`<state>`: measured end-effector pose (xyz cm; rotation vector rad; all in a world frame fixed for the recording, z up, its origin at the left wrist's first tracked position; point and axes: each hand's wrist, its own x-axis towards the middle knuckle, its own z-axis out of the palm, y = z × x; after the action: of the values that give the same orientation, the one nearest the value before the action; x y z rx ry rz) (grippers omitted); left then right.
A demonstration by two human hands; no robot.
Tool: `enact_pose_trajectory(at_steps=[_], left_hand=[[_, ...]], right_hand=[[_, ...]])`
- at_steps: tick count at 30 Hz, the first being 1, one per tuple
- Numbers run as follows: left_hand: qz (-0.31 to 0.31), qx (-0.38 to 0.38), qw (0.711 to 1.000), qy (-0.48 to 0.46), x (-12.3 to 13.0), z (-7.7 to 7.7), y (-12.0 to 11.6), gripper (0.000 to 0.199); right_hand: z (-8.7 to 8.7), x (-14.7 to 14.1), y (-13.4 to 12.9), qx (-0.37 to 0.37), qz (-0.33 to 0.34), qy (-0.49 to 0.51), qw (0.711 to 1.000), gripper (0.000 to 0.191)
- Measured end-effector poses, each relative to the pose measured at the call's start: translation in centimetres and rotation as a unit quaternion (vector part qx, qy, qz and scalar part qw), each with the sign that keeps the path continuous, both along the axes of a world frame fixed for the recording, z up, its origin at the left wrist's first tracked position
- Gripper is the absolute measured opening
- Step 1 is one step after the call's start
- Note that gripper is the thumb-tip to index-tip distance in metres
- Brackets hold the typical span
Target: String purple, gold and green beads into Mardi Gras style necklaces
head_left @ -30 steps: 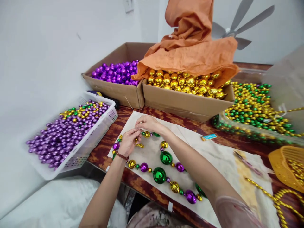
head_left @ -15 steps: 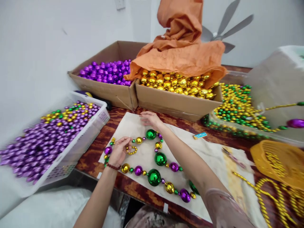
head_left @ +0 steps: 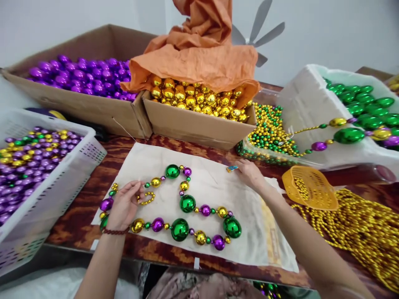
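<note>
Green-gold-purple bead strand (head_left: 188,203) sits pinched tight in the left grip (head_left: 124,204).

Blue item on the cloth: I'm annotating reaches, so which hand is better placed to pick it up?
Probably the right hand: it's right by the blue item; the left hand, farther off, holds the bead strand.

Bead-stringing workshop, shown by bulk quantities around a reddish-brown, wood-grained surface (head_left: 75,220): a brown cardboard box (head_left: 93,110) of shiny purple beads (head_left: 84,77), far left; a tan cardboard box (head_left: 199,129) of shiny gold beads (head_left: 190,101), far centre; heaped gold bead strands (head_left: 358,236), right; and a green, gold and purple beaded strand (head_left: 180,229), near centre.
</note>
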<state>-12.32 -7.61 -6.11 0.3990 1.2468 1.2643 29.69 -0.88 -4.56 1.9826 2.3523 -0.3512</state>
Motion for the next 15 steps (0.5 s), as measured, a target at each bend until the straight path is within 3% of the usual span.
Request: enact_pose_trajectory(at_steps=[4,7,10,13,15], left_hand=[[-0.007,-0.005,1.0,0.003,0.2,0.3,0.0,0.028],[0.015,-0.025,0.999,0.019,0.2,0.8,0.0,0.016],[0.023,-0.033,0.999,0.034,-0.1,0.8,0.3,0.008],[0.028,-0.032,0.999,0.031,-0.1,0.4,0.8,0.012],[0.039,-0.03,0.999,0.022,0.2,0.3,0.7,0.013]], right_hand=[[-1.7,-4.4,0.0,-0.016,0.019,0.036,0.999,0.02],[-1.8,-6.0,-0.3,-0.021,-0.002,0.027,0.999,0.02],[-1.3,-3.0,-2.0,-0.008,-0.068,-0.015,0.998,0.027],[-0.7,3.1,-5.5,0.015,-0.146,-0.096,0.985,0.03],[-1.0,6.9,-8.1,0.04,-0.157,-0.136,0.977,0.028]])
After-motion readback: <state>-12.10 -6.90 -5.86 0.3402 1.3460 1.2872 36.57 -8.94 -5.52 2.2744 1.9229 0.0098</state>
